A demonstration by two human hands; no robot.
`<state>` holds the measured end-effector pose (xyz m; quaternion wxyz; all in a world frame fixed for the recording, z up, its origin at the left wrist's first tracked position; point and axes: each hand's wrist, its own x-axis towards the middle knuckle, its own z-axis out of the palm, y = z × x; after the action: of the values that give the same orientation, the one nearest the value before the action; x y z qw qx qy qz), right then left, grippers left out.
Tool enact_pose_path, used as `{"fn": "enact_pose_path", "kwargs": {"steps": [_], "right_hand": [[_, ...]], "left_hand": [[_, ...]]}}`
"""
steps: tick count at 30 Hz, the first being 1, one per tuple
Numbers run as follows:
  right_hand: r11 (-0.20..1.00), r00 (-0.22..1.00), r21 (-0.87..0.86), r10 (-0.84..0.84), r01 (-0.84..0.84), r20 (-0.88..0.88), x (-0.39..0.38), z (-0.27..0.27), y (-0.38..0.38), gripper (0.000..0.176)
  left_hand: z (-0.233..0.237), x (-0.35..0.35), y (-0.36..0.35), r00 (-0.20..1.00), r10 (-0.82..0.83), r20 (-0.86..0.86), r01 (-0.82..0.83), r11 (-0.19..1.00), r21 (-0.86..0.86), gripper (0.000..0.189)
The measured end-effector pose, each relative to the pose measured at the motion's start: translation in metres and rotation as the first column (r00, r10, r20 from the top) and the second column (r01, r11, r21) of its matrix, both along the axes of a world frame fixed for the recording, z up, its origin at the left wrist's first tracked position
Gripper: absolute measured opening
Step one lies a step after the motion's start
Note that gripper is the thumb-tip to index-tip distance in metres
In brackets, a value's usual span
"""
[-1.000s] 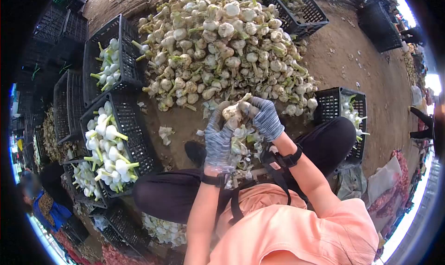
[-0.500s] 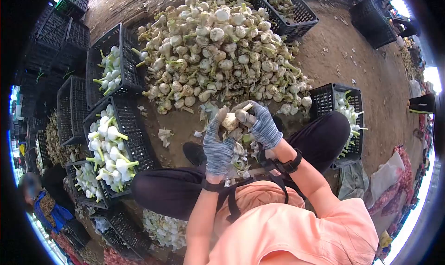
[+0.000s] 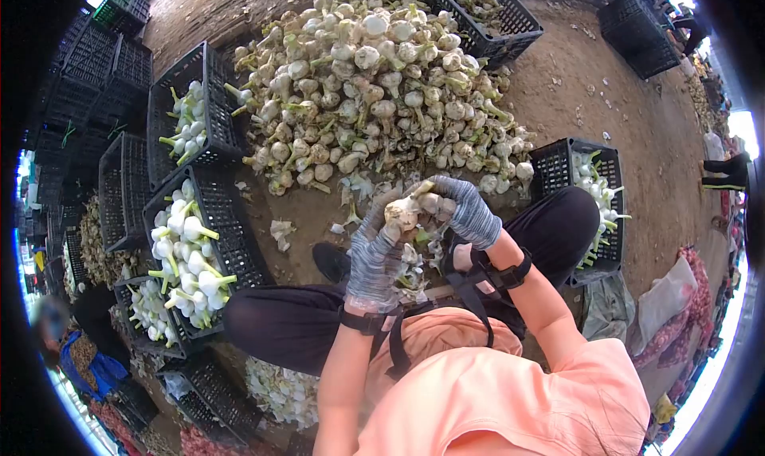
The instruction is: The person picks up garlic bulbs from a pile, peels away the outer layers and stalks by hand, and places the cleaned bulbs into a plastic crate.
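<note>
Head view, left hand: my left hand point(image 3: 374, 253), in a grey knit glove, comes up from below with its fingers closed against the near side of the garlic bulb point(image 3: 402, 210).
Head view, right hand: my right hand point(image 3: 466, 209), gloved the same, wraps in from the right, thumb and fingers pressed on the same bulb. The two hands meet on it.
Garlic bulb: held in the air between my knees, above the ground and just short of the heap; a stub of pale stalk pokes out at the top.
Below my hands: loose skins and stalk scraps point(image 3: 410, 265) lie in my lap area, with more peel point(image 3: 283, 231) on the dirt beside my black shoe point(image 3: 331, 261).
Heap: a big garlic pile point(image 3: 382, 81), untrimmed and earthy, fills the ground ahead.
Crates: the black left crate point(image 3: 231, 217) holds clean white bulbs; the black right crate point(image 3: 562, 173) by my right knee holds a few more; a third, the far crate point(image 3: 219, 113), sits further up on the left.
Nearby: another person point(image 3: 80, 352) sits low at the left edge.
What could go wrong: I judge the grip loose-skinned — papery layers may slide under knit gloves and the bulb could drop into the scraps. Squeezing too hard could split cloves apart. Whether a blade is in my right hand I cannot tell.
</note>
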<state>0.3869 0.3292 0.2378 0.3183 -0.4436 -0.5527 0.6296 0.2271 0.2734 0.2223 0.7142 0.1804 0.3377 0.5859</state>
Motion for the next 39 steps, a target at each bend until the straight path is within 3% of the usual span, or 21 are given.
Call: {"fn": "enact_pose_path", "kwargs": {"steps": [1,2,3,5,7,13,17,19,21,23,24,27,29,31,32,33,35,36,37,38,39], "right_hand": [[0.999,0.996,-0.040,0.002,-0.006,-0.090,0.003,-0.004,0.000,0.022],[0.984,1.000,0.180,0.010,-0.006,-0.017,0.004,-0.008,0.001,0.023],[0.984,1.000,0.178,0.007,-0.004,-0.015,0.002,-0.003,-0.001,0.023],[0.999,0.999,-0.028,-0.042,0.042,-0.019,-0.006,0.009,-0.005,0.022],[0.989,0.998,-0.128,-0.069,0.068,-0.007,-0.011,0.007,-0.006,0.021],[0.962,0.976,0.269,-0.014,-0.046,0.215,-0.005,-0.009,-0.007,0.016],[0.927,0.973,0.368,-0.015,-0.073,0.231,-0.003,-0.011,-0.008,0.017],[0.824,0.959,0.563,-0.103,-0.067,0.265,-0.003,-0.018,-0.009,0.019],[0.821,0.954,0.564,-0.090,-0.092,0.286,-0.003,-0.018,-0.013,0.021],[0.820,0.949,0.561,-0.076,-0.116,0.306,-0.004,-0.018,-0.019,0.022],[0.826,0.954,0.555,-0.080,-0.098,0.289,-0.006,-0.018,-0.021,0.022],[0.877,0.948,0.471,-0.061,-0.099,0.313,-0.008,-0.015,-0.026,0.021],[0.997,0.979,-0.026,-0.065,0.071,0.195,-0.011,-0.015,-0.029,0.021],[0.993,0.969,0.057,-0.117,0.107,0.217,-0.012,-0.028,-0.030,0.021],[0.980,0.957,0.140,-0.170,0.139,0.237,-0.011,-0.032,-0.030,0.021],[0.980,0.956,0.140,-0.174,0.144,0.238,-0.011,-0.030,-0.030,0.021],[0.919,0.961,0.374,-0.208,0.127,0.182,-0.011,-0.023,-0.030,0.020],[0.919,0.961,0.372,-0.207,0.127,0.183,-0.008,-0.025,-0.029,0.020],[0.969,0.989,0.215,-0.137,0.122,0.057,-0.002,-0.029,-0.027,0.018],[0.994,0.993,0.057,-0.085,0.090,-0.079,0.002,-0.033,-0.025,0.017],[0.994,0.993,0.055,-0.087,0.091,-0.077,0.002,-0.038,-0.023,0.017]], "left_hand": [[-0.001,0.001,0.000,0.998,-0.028,0.053,0.028,1.000,-0.009,0.063],[-0.003,0.002,-0.001,1.000,-0.005,-0.009,0.005,1.000,-0.026,0.063],[-0.004,0.003,-0.002,1.000,-0.007,-0.007,0.007,1.000,-0.028,0.063],[-0.006,0.005,-0.002,0.984,0.043,-0.171,-0.039,0.999,0.031,0.062],[-0.002,0.005,-0.002,0.983,0.041,-0.177,-0.038,0.999,0.018,0.062],[-0.004,0.001,-0.002,0.995,-0.001,-0.096,0.001,1.000,-0.006,0.059],[-0.013,0.002,-0.002,0.998,-0.001,0.064,0.010,0.989,-0.144,0.054],[-0.018,0.002,0.002,0.992,-0.031,0.119,0.061,0.964,-0.258,0.053],[-0.019,0.006,0.007,0.996,0.080,0.036,-0.058,0.907,-0.417,0.055],[-0.013,-0.005,0.010,0.976,-0.126,-0.177,0.005,0.827,-0.562,0.057],[-0.027,-0.014,0.011,0.981,-0.194,-0.021,0.144,0.796,-0.589,0.060],[-0.048,-0.012,0.013,0.994,-0.108,0.015,0.096,0.800,-0.593,0.061],[-0.019,0.000,0.010,0.996,-0.089,0.015,0.084,0.844,-0.530,0.057],[-0.001,0.011,0.004,0.968,0.160,-0.194,-0.197,0.963,-0.186,0.053],[-0.015,0.001,-0.002,0.912,0.053,-0.406,-0.058,0.998,0.002,0.048],[-0.017,0.003,-0.002,0.913,0.049,-0.405,-0.053,0.999,0.001,0.048],[-0.018,0.007,-0.005,0.809,0.040,-0.587,-0.002,0.998,0.065,0.053],[-0.010,0.003,-0.003,0.917,-0.050,-0.395,0.037,0.998,-0.042,0.056],[-0.011,0.000,-0.004,0.917,-0.052,-0.395,0.037,0.998,-0.044,0.056],[-0.013,-0.004,-0.004,0.976,-0.088,-0.200,0.077,0.995,-0.059,0.054],[-0.010,-0.005,-0.004,0.993,-0.120,0.002,0.120,0.991,-0.066,0.052]]}}
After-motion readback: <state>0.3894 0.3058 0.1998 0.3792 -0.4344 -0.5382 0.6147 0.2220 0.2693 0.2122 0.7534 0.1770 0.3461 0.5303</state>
